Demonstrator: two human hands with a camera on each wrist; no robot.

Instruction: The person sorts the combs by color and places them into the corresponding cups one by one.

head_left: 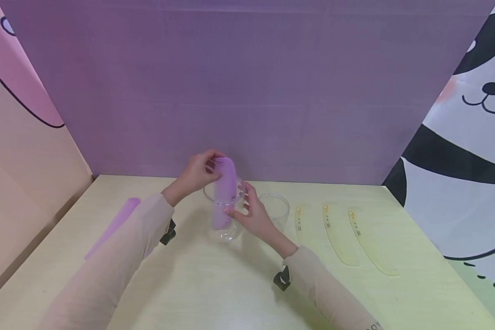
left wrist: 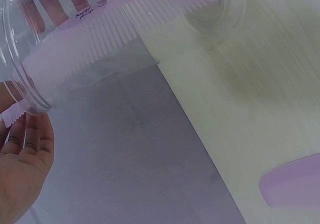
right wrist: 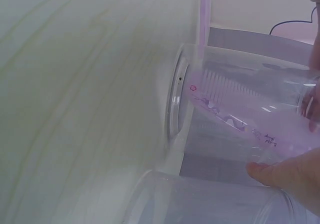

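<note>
L hand pinching purp. comb, in clr cup, R hand holding cup

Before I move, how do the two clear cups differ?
The left cup has a purple comb in it; the right cup shows none. The right hand holds the left cup, while neither hand grips the right cup. In the head view, the right cup's lower part is partly hidden behind that hand; the left cup's base shows. Both are see-through, rims up.
</note>
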